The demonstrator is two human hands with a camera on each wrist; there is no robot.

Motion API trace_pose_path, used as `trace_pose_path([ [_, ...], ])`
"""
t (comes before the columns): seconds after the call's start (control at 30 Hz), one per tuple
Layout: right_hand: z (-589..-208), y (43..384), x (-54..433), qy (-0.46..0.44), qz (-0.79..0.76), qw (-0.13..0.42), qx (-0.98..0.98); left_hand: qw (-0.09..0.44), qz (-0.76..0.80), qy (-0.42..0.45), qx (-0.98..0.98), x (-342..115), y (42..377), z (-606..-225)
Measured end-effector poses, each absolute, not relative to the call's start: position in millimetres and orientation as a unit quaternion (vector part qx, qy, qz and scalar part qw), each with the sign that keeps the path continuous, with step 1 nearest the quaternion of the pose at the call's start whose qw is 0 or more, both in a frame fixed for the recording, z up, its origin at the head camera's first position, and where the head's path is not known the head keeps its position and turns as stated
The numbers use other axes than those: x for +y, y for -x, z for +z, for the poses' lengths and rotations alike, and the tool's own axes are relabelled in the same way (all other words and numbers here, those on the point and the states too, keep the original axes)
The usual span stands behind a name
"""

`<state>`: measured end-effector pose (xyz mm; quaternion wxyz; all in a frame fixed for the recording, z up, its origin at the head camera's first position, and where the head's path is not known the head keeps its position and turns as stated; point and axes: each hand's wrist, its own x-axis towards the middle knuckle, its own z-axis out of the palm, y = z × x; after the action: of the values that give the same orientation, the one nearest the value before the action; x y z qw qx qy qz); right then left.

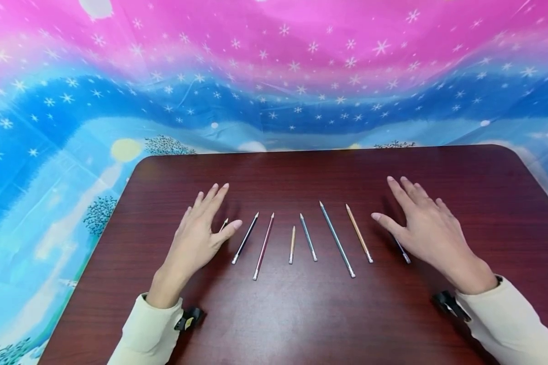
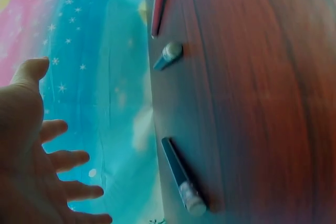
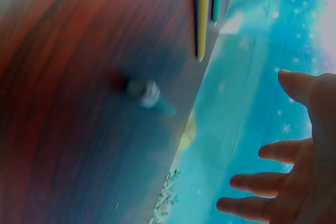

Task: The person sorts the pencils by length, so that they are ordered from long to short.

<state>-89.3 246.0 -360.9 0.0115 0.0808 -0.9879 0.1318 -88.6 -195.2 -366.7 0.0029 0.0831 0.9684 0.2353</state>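
Several pencils lie in a spread row across the table, tips pointing away. My left hand (image 1: 198, 230) is held with fingers stretched at the row's left end, partly hiding one pencil (image 1: 225, 222); beside its thumb lies a black pencil (image 1: 245, 238). Further right come a maroon pencil (image 1: 264, 247), a short tan pencil (image 1: 292, 245), a short blue pencil (image 1: 308, 237), a long blue pencil (image 1: 337, 239) and a yellow pencil (image 1: 359, 233). Over the right end hovers my right hand (image 1: 426, 228), fingers straight, partly covering a dark pencil (image 1: 403, 251). Neither hand holds anything.
The dark red-brown wooden table (image 1: 301, 319) has rounded far corners. Behind it and down its left side hangs a pink and blue cloth (image 1: 274, 76) printed with snowflakes. Black straps, one (image 1: 189, 319) on the left and another (image 1: 451, 305) on the right, sit at the sleeve cuffs.
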Motion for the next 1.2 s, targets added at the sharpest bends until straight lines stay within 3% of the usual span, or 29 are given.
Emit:
trace_pose_path([
  [0.2, -359.7, 82.8, 231.4, -0.108, 0.146, 0.037, -0.983, 0.017, 0.318, -0.075, 0.945, -189.4, 84.9, -368.6],
  [0.5, -356.2, 78.1, 214.0, -0.110, 0.207, -0.017, -0.972, 0.033, 0.464, -0.072, 0.882, -179.6, 83.6, -376.4],
  [0.9, -360.8, 77.9, 198.1, -0.120, 0.333, -0.042, -0.934, 0.122, 0.562, -0.039, 0.817, -166.6, 82.2, -382.0],
  [1.2, -363.8, 78.8, 186.3, -0.098, 0.418, -0.105, -0.897, 0.157, 0.584, -0.034, 0.796, -159.6, 79.2, -388.3],
])
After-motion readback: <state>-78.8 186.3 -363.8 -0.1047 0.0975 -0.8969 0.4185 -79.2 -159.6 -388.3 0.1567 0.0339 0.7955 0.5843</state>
